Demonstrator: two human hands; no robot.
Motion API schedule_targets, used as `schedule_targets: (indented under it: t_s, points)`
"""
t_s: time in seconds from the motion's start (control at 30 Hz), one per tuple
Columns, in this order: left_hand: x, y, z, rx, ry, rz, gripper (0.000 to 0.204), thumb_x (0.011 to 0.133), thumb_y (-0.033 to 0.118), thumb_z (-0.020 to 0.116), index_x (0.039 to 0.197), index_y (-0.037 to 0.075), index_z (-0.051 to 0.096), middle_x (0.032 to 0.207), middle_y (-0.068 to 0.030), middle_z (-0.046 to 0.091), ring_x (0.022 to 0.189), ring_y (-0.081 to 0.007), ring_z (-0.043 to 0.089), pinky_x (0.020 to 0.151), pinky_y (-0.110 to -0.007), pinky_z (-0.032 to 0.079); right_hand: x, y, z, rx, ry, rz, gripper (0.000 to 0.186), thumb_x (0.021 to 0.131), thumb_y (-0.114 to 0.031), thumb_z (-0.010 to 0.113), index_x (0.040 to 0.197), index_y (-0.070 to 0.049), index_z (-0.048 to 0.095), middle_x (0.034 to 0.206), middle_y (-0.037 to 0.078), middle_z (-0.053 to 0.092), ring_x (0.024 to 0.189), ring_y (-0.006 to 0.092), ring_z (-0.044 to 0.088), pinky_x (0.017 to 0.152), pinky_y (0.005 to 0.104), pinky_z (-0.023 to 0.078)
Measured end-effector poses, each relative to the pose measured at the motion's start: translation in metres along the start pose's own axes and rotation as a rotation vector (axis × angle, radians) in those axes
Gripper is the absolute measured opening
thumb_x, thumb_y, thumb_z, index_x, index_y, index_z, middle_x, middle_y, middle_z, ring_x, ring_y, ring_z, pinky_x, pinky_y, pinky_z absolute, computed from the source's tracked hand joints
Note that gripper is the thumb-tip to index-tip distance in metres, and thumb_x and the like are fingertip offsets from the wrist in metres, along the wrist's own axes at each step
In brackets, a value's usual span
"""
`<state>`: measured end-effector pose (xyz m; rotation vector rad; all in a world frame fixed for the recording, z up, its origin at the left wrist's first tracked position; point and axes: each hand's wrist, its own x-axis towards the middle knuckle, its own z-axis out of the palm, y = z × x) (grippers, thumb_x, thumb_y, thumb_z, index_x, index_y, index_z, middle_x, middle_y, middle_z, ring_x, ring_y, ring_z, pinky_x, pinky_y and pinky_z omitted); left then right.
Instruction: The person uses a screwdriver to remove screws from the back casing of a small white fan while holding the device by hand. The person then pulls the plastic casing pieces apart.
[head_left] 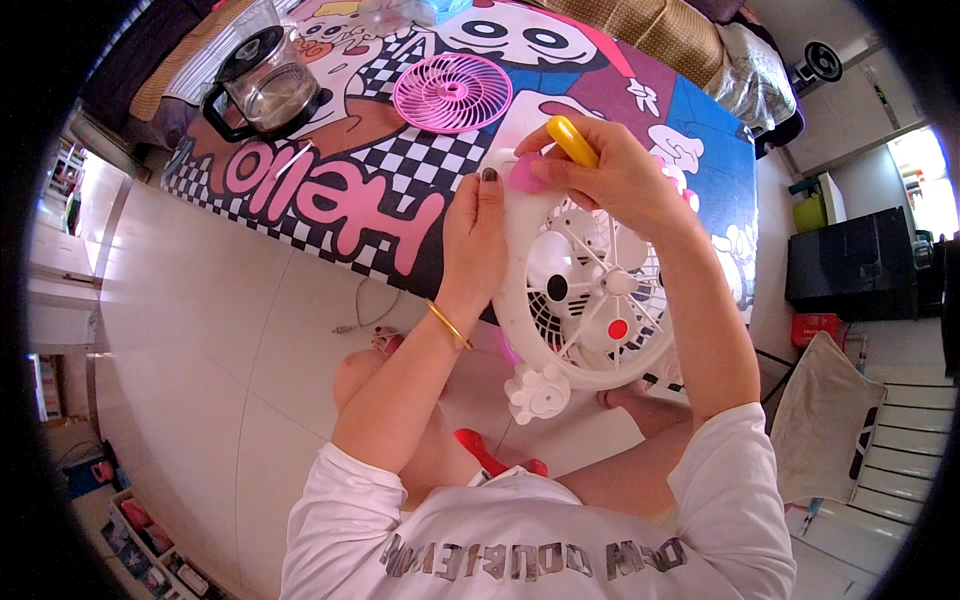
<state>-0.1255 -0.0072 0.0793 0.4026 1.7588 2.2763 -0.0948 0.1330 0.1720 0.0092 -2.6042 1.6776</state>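
Left hand (476, 235) gripping the white fan (585, 300) rim, right hand (610, 175) closing on a yellow handle (572, 140) at twelve o'clock, its tip hidden, pink grille (452, 92) lying apart.

I take the cartoon-printed table cover (330, 200) as my landmark. On it, toward its far left corner, I see a glass jug (265, 85) with a black lid and handle. Right of the jug, further along the cover, lies a round pink fan grille (452, 92). Off the cover's right end, across the pale floor, stands a black cabinet (850, 265).
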Motion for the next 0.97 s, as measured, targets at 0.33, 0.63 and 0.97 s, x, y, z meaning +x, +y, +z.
schedule_targets:
  t_s: [0.33, 0.63, 0.97]
  points:
    - [-0.002, 0.001, -0.003, -0.008, -0.047, -0.007, 0.029, 0.096, 0.027, 0.038, 0.097, 0.001, 0.051, 0.085, -0.0008, 0.052, 0.075, -0.0073, 0.046, 0.067, -0.021, 0.040, 0.005, -0.003, -0.011, -0.161, -0.064, 0.092, 0.017, 0.077, -0.013, 0.066, 0.089, -0.001, 0.063, 0.071, 0.002, 0.058, 0.057, 0.0063, 0.049, 0.051, 0.0206, 0.040]
    - [-0.001, 0.001, 0.002, 0.137, 0.018, 0.089, 0.032, 0.096, 0.028, 0.036, 0.085, -0.001, 0.047, 0.072, -0.0040, 0.049, 0.067, -0.0086, 0.044, 0.060, -0.026, 0.039, 0.022, -0.004, -0.010, -0.284, -0.160, -0.091, 0.015, 0.078, -0.013, 0.064, 0.089, -0.002, 0.064, 0.075, 0.001, 0.060, 0.063, 0.0061, 0.051, 0.058, 0.0204, 0.042]
    - [0.000, -0.005, -0.005, 0.066, -0.050, -0.019, 0.039, 0.096, 0.034, 0.036, 0.108, 0.001, 0.050, 0.093, -0.0047, 0.056, 0.082, -0.0091, 0.050, 0.072, -0.022, 0.041, 0.028, -0.001, -0.006, -0.505, -0.020, -0.074, 0.030, 0.067, -0.018, 0.074, 0.091, -0.003, 0.064, 0.081, 0.010, 0.064, 0.071, 0.0211, 0.060, 0.067, 0.0281, 0.046]
